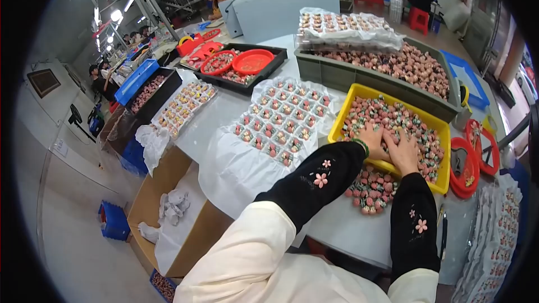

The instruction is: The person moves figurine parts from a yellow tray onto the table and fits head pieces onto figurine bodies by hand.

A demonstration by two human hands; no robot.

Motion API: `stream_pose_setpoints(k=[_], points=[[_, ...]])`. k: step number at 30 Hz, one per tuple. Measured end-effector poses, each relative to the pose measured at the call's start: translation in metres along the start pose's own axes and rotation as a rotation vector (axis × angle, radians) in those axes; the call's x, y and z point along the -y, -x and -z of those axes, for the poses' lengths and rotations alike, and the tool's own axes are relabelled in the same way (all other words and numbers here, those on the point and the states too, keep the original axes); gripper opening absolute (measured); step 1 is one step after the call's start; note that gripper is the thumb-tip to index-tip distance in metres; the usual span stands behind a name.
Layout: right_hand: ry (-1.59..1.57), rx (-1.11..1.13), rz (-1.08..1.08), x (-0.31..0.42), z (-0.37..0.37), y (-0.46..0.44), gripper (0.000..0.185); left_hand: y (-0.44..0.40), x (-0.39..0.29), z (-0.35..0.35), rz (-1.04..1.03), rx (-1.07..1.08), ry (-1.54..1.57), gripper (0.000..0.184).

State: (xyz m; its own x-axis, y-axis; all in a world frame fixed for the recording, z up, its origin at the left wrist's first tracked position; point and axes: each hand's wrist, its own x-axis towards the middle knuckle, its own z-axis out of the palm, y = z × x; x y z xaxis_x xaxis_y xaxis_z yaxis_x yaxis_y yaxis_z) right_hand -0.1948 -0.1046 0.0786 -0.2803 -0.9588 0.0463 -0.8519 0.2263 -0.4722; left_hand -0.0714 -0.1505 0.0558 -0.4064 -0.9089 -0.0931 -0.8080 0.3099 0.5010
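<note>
Both my hands reach into a yellow bin [444,163] filled with small pink, white and dark figurines [418,126]. My left hand [370,139], a green band at its wrist, lies on the pile with its fingers stretched forward. Right beside it, my right hand [402,151] rests on the figurines, fingers apart. The two hands nearly meet at the fingertips, some of which are sunk among the pieces. No held piece can be made out. Loose figurines [370,191] lie on the table in front of the bin, between my forearms.
A tray of figurines in cells [283,115] sits left of the bin. Behind stands a large grey crate [373,81] topped with stacked trays [348,25]. Red baskets [463,168] lie right, near packed trays [491,241]. A cardboard box [210,219] stands left. Other people sit farther back.
</note>
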Motion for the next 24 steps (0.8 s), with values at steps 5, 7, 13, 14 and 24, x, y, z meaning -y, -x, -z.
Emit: stream_pose_setpoints(k=[5, 7, 13, 14, 24], points=[[-0.055, 0.048, 0.035, -0.007, 0.001, -0.003, 0.065, -0.002, 0.003, 0.001, -0.010, 0.015, 0.031, 0.098], [-0.083, 0.060, 0.041, -0.007, 0.002, -0.003, 0.064, -0.007, 0.008, 0.001, -0.009, 0.023, 0.107, 0.100], [-0.064, 0.022, 0.038, -0.010, -0.004, -0.007, 0.063, -0.017, 0.009, 0.007, 0.004, 0.151, 0.149, 0.106], [-0.086, 0.016, 0.039, -0.010, -0.004, -0.009, 0.064, -0.026, 0.015, -0.006, -0.046, 0.020, 0.179, 0.102], [-0.301, 0.030, 0.002, -0.020, -0.002, -0.016, 0.060, -0.033, 0.008, -0.003, 0.012, 0.053, 0.634, 0.093]])
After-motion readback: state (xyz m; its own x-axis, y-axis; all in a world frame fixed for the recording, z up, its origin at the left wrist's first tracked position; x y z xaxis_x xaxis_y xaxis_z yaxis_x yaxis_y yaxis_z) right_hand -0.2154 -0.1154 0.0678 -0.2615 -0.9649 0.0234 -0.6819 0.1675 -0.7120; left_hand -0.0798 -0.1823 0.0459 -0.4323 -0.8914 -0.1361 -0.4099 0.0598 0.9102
